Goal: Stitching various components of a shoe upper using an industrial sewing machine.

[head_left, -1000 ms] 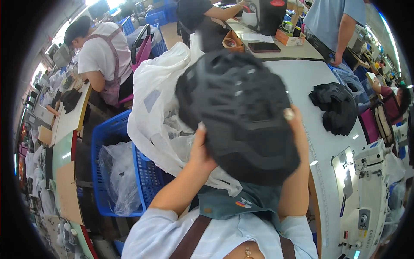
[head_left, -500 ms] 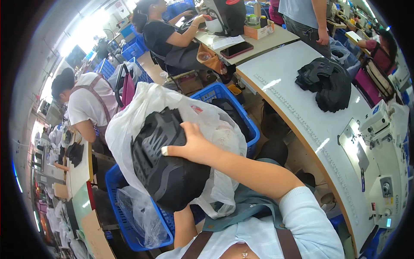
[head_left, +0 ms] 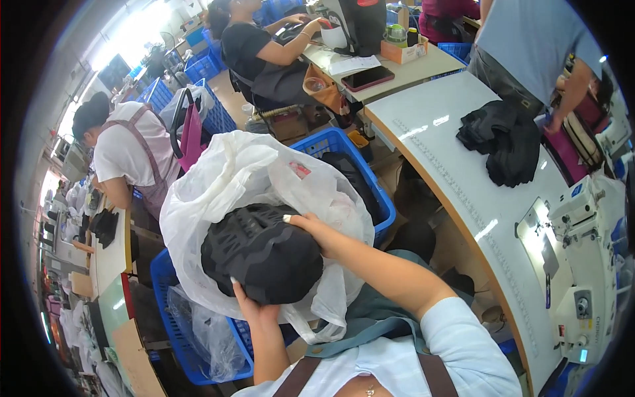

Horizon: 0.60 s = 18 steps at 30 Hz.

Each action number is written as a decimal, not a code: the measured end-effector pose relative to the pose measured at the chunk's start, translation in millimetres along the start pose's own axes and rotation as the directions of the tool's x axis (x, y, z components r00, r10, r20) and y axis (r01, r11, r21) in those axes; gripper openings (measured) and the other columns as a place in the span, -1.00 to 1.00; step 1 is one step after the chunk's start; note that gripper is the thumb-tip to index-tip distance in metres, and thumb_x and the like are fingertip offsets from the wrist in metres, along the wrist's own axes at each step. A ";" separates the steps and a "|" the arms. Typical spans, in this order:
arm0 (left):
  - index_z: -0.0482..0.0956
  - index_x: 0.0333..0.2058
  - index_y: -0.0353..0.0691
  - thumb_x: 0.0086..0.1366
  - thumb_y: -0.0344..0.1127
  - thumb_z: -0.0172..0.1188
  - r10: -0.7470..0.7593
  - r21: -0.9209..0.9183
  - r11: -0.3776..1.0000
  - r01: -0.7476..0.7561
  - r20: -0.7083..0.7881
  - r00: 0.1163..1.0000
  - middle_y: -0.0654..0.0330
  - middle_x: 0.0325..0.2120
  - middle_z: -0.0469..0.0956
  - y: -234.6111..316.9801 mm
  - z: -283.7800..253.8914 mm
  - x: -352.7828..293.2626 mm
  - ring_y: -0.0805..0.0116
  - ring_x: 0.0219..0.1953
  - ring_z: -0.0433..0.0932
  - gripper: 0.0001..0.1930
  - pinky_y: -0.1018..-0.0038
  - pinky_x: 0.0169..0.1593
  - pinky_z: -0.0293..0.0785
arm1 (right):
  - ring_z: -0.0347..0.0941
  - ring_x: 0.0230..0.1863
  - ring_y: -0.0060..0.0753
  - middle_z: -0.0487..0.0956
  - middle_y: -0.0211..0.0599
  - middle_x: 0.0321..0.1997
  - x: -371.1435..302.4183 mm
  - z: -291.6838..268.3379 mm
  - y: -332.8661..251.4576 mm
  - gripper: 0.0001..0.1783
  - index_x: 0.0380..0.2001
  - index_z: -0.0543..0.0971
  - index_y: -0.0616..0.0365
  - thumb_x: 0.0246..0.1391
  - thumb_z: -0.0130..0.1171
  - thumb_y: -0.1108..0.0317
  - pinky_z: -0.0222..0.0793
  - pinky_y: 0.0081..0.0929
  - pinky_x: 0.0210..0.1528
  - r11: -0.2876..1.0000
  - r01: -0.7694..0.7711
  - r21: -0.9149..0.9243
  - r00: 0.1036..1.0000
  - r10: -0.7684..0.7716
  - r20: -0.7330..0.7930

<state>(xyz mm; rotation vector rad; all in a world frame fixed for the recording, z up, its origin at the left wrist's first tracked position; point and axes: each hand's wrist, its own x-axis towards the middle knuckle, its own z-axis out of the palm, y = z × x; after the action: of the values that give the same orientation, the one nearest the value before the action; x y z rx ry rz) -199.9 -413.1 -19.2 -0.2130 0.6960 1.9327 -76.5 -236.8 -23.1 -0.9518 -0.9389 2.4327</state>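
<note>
White worktable: its long pale top [head_left: 440, 162] with a wooden edge curves down the right side, bearing a loose black fabric heap [head_left: 506, 142] well apart from the hands.
Co-worker: a person in a light-blue shirt [head_left: 526, 49] bends near the table's far end, where half a second ago that person stands more upright.
Sewing machine: a white machine [head_left: 585, 248] stands at the table's near right, with its small lamp lit.
Blue crates: one, the left crate [head_left: 159, 288], holds clear plastic film [head_left: 208, 341]; another, the far crate [head_left: 387, 210], shows behind the bag's right side.
White plastic bag: it [head_left: 188, 205] gapes wide in front of the person, its crumpled rim around the bundle and one handle loop drooping toward the apron.
Black bundle: the patterned fabric bundle [head_left: 264, 258] lies in the bag's open mouth; what bears its underside is hidden. A second ago it is held up clear of the bag, so it now seems to be handled within the opening.
Right hand: it [head_left: 316, 233] grips the bundle's far right edge, thumb on top, other fingers hidden; half a second ago it spreads across the upper face.
Left hand: it [head_left: 260, 309], hidden half a second ago, now shows cupping the near edge, so the bundle appears steadied from two sides.
Left thumb: its pale nail presses the bundle's near face.
</note>
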 end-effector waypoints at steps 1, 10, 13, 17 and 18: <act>0.37 0.14 -0.09 0.32 0.11 -0.07 -0.019 0.037 0.999 0.021 -0.050 0.999 0.16 0.16 0.37 0.0 1.2 7.0 0.09 0.20 0.31 -0.46 0.08 0.28 0.17 | 0.39 0.03 -0.24 0.37 0.02 0.08 -2.8 -5.1 2.0 -0.02 0.19 0.13 0.32 -0.10 0.26 -0.13 0.34 -0.34 0.04 1.000 -0.002 -0.010 1.000 0.002 -0.003; 0.40 0.12 -0.10 0.33 0.10 -0.08 -0.199 0.134 0.974 0.185 0.100 0.975 0.16 0.09 0.44 -27.8 41.1 81.2 0.11 0.15 0.38 -0.47 0.10 0.23 0.25 | 0.37 0.06 -0.21 0.36 0.05 0.08 -6.4 -53.3 -24.2 -0.02 0.18 0.13 0.41 -0.07 0.24 -0.15 0.33 -0.42 0.06 0.917 0.396 0.041 0.874 -0.363 -0.323; 0.42 0.09 -0.13 0.31 0.10 -0.06 -0.062 0.257 0.966 -0.007 0.260 0.964 0.13 0.08 0.45 -28.0 21.2 118.1 0.10 0.12 0.41 -0.47 0.09 0.21 0.30 | 0.33 0.11 -0.01 0.31 0.16 0.15 10.9 -48.0 -19.2 0.04 0.19 0.14 0.44 -0.12 0.26 -0.19 0.24 -0.30 0.16 0.823 0.452 -0.344 0.744 -0.561 -0.364; 0.44 0.07 -0.15 0.30 0.08 -0.05 -0.168 0.256 0.958 0.131 0.131 0.977 0.11 0.06 0.46 -13.4 -52.2 138.4 0.09 0.09 0.44 -0.48 0.08 0.19 0.33 | 0.33 0.16 0.08 0.35 0.22 0.14 37.4 -50.2 21.3 -0.03 0.15 0.22 0.42 -0.11 0.23 -0.17 0.20 -0.27 0.21 0.707 0.338 -0.621 0.755 -0.598 -0.270; 0.44 0.07 -0.16 0.30 0.08 -0.04 -0.194 0.241 0.956 0.169 0.083 0.977 0.11 0.06 0.46 -7.9 -69.6 139.1 0.08 0.07 0.45 -0.48 0.08 0.18 0.34 | 0.32 0.17 0.09 0.37 0.23 0.14 37.2 -51.8 27.7 -0.08 0.13 0.26 0.41 -0.09 0.23 -0.14 0.20 -0.26 0.22 0.729 0.235 -0.643 0.819 -0.505 -0.272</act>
<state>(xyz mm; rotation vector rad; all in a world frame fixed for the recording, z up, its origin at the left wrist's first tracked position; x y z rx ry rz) -267.5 -342.0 -140.1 -0.0265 0.7966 1.6587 -68.8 -213.2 -88.1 -1.2717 -1.5666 1.4921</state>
